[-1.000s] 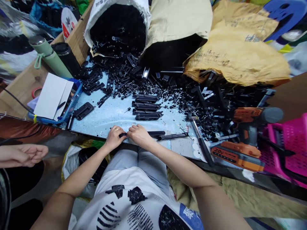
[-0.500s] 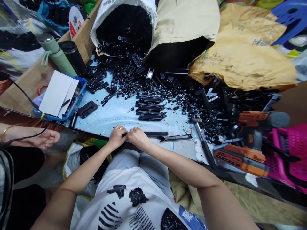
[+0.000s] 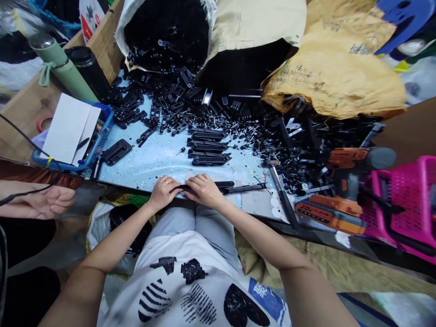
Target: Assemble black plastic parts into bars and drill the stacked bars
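Observation:
At the table's front edge my left hand (image 3: 162, 192) and my right hand (image 3: 203, 189) grip a long black bar-shaped part (image 3: 181, 186) between them. Fingers are closed around it on both sides and hide much of its length. Just right of my right hand lie another slim black bar (image 3: 224, 184) and a black jointed piece (image 3: 245, 187) with a thin end. Behind my hands, several black folded assemblies (image 3: 209, 146) are lined up in a row on the light blue tabletop (image 3: 153, 170).
Heaps of loose black parts and pins (image 3: 238, 125) spill from sacks (image 3: 259, 27). To the right are a hammer (image 3: 282, 190), an orange cordless drill (image 3: 347, 186) and a pink basket (image 3: 408, 204). A blue tray (image 3: 98, 150) stands left, near a co-worker's hand (image 3: 57, 202).
My hands have spread slightly apart along the black bar, showing more of it between them. The right hand's fingers look flatter over it. The whole view has shifted a little.

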Available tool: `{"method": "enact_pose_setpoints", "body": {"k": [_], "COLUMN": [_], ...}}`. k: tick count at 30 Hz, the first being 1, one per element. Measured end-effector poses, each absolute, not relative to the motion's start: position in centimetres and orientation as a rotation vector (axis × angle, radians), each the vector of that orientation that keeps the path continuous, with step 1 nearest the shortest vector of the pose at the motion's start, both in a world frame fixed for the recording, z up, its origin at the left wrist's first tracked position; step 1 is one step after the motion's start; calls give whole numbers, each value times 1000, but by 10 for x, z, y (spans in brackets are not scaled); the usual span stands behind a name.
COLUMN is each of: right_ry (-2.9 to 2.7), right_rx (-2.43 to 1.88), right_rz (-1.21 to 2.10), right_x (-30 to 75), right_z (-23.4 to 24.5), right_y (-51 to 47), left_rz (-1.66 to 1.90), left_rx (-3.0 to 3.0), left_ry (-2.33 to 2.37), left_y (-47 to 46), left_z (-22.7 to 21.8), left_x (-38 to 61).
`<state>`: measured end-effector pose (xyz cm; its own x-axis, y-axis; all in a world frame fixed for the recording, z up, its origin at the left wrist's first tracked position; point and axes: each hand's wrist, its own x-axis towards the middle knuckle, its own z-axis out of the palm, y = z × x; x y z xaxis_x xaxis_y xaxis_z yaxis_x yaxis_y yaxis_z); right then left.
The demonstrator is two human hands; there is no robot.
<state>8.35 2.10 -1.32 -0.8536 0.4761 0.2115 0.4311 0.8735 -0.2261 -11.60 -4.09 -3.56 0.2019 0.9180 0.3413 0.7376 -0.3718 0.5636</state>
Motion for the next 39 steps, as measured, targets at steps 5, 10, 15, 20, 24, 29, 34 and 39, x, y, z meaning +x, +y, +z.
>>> {"method": "enact_pose_setpoints", "body": {"k": [5, 10, 15, 20, 24, 29, 34, 39], "right_ry": [-2745, -2719, -2702, -2713, -2700, -2747, -2751, -2804], "right_rx": [-786, -780, -780, -785, -765, -599, -376, -187], "right_rz": [438, 494, 507, 481, 396, 190, -50, -158], "right_x": [102, 105, 103, 104, 105, 105, 108, 109], "right_z": [-15, -20, -20, -19, -21, -29, -36, -36], "right_y": [30, 31, 31, 29, 27, 28, 33, 39], "left_rz": [841, 733, 648, 670, 632, 592, 679, 594], "left_rx": [2322, 2417, 2407, 2382, 2408, 2609, 2861, 3036], "left_ry": [1567, 1544, 1600, 1670, 1608, 1388, 1181, 1093], "left_y": [-41, -38, -39, -43, -42, -34, -27, -25], "left_z": [-37, -34, -34, -37, -37, -39, -43, -47], "left_x": [-119, -124, -127, -129, -129, -130, -132, -135]}}
